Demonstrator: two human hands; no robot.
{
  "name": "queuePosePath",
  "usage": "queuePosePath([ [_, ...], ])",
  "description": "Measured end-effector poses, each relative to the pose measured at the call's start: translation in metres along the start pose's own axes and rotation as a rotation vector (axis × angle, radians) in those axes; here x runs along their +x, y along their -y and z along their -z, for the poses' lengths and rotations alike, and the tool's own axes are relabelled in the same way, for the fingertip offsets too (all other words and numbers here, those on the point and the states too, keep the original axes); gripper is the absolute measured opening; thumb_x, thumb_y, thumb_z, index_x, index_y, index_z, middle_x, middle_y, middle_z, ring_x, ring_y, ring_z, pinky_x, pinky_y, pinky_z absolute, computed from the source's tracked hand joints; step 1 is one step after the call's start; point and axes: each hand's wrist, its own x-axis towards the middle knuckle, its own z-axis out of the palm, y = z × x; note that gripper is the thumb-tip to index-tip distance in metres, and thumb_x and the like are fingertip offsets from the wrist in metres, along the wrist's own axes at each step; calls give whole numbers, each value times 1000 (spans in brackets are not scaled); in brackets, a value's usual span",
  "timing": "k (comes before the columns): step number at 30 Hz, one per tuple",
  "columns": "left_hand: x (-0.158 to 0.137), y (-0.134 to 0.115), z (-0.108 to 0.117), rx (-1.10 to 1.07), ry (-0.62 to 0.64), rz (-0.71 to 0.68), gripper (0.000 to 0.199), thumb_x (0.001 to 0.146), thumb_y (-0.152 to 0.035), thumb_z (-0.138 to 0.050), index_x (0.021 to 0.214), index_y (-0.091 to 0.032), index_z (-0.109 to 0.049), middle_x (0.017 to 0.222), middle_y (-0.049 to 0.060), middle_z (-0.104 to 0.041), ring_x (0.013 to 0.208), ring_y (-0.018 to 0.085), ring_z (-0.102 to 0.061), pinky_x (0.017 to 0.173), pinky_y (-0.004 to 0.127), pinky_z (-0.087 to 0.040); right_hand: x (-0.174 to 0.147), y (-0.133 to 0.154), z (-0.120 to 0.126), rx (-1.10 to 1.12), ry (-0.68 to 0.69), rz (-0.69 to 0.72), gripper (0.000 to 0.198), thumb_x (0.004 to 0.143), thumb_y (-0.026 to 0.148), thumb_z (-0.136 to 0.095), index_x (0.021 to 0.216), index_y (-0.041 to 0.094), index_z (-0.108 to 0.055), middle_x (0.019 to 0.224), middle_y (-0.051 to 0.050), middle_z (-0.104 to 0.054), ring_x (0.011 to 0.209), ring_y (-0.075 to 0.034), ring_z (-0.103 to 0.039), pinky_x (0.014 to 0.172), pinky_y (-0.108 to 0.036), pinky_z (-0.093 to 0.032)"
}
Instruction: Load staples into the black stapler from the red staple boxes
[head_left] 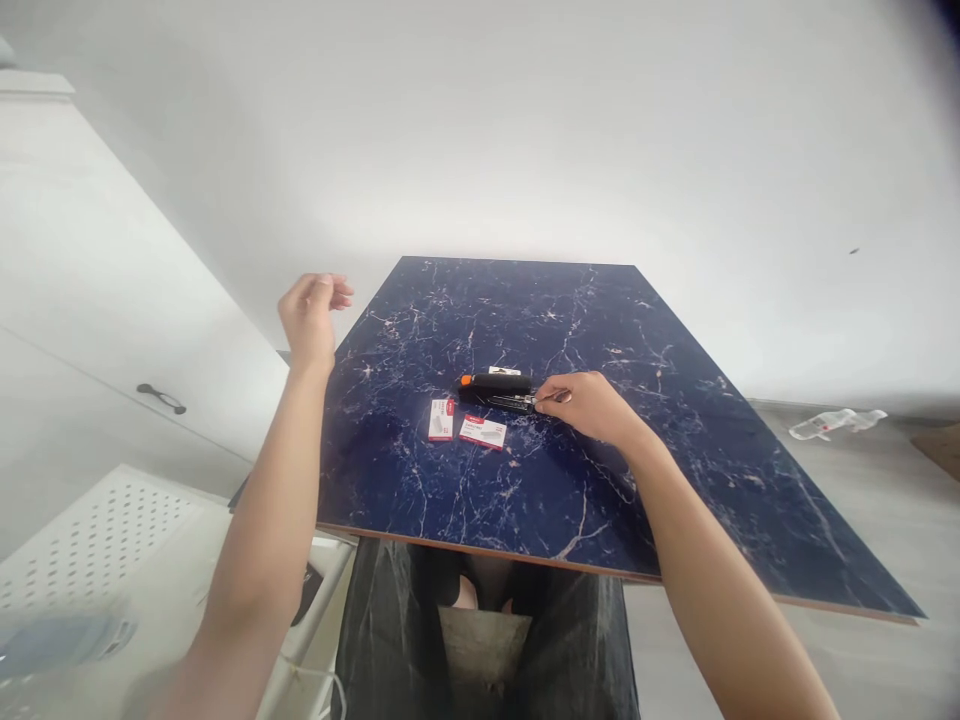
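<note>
A black stapler [495, 390] with an orange part at its left end lies on the dark blue marble-patterned table [480, 310]. Its upper arm is lifted from the lower, metal-lined part. My right hand [581, 400] is closed in a pinch at the stapler's right end, and a small shiny metal bit shows by the fingers. Off the table's left edge, my left hand [311, 310] hangs in the air with loosely bent fingers and nothing visible in it. Two red-and-white small boxes, one upright [441, 420] and one slanted [482, 431], lie in front of the stapler.
Behind the stapler a white card or box [504, 371] is partly hidden. A white cabinet with a dark handle [161, 398] stands at left, above a perforated white surface [112, 530]. Clear crumpled plastic [836, 424] lies on the floor at right. A wall borders the table's far edge.
</note>
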Motion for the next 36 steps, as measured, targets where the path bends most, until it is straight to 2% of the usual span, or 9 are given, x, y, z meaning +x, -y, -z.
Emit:
queuePosePath([
  [3,17,-18,14,49,-43,-62,31,103,-35,-48,92,-10,-62,77,0,-67,67,8,-59,68,26,-51,0,2,0,-25,-2,9,15,84,31,-65,93,28,-77,93,-1,-77,84,-22,-71,80,-32,-53],
  [7,42,-66,25,138,40,-244,31,101,-34,-50,95,-8,-66,81,1,-69,71,10,-63,70,28,-53,-1,3,-1,-93,-27,45,16,85,30,-63,92,27,-77,93,-3,-77,84,-23,-70,77,-33,-52],
  [10,51,-102,25,220,177,-382,29,99,-34,-56,99,-9,-70,85,1,-70,77,13,-68,75,32,-55,-1,3,-1,-107,-37,46,16,84,29,-64,95,28,-76,94,-2,-77,84,-23,-70,77,-33,-52],
  [15,44,-132,14,388,524,-397,32,100,-33,-51,108,-9,-72,92,-1,-70,93,18,-71,88,42,-50,-1,2,-3,-79,-37,34,17,82,30,-65,96,27,-76,94,-3,-76,84,-23,-69,77,-33,-52],
  [19,22,-119,-5,443,727,-279,29,98,-40,-56,110,-21,-74,99,0,-73,97,21,-71,91,43,-54,0,1,-1,-57,-4,11,15,82,31,-66,93,27,-75,94,-3,-76,85,-23,-70,77,-34,-53],
  [26,-39,-58,-66,295,1065,3,38,96,-52,-53,121,-30,-71,123,5,-71,107,25,-67,91,45,-55,-2,4,5,15,-9,-15,15,85,31,-63,92,26,-76,93,-2,-77,84,-21,-71,79,-32,-54],
  [29,-58,-39,-81,284,1106,17,40,95,-54,-53,120,-29,-71,122,6,-71,103,25,-68,87,42,-56,-2,4,6,25,-2,-18,13,84,29,-64,90,27,-75,91,-1,-77,83,-20,-71,80,-31,-54],
  [33,-72,-28,-81,270,1109,3,40,95,-53,-52,119,-27,-72,119,7,-72,98,24,-68,80,39,-56,-4,5,9,63,-1,5,12,85,28,-63,91,26,-74,93,-1,-76,86,-20,-71,81,-32,-55],
  [36,-82,-28,-79,261,1014,-49,36,97,-49,-51,114,-26,-72,114,6,-73,97,23,-67,83,39,-55,-7,8,13,127,-62,-9,14,86,32,-63,94,25,-71,95,-2,-75,87,-21,-71,82,-35,-56],
])
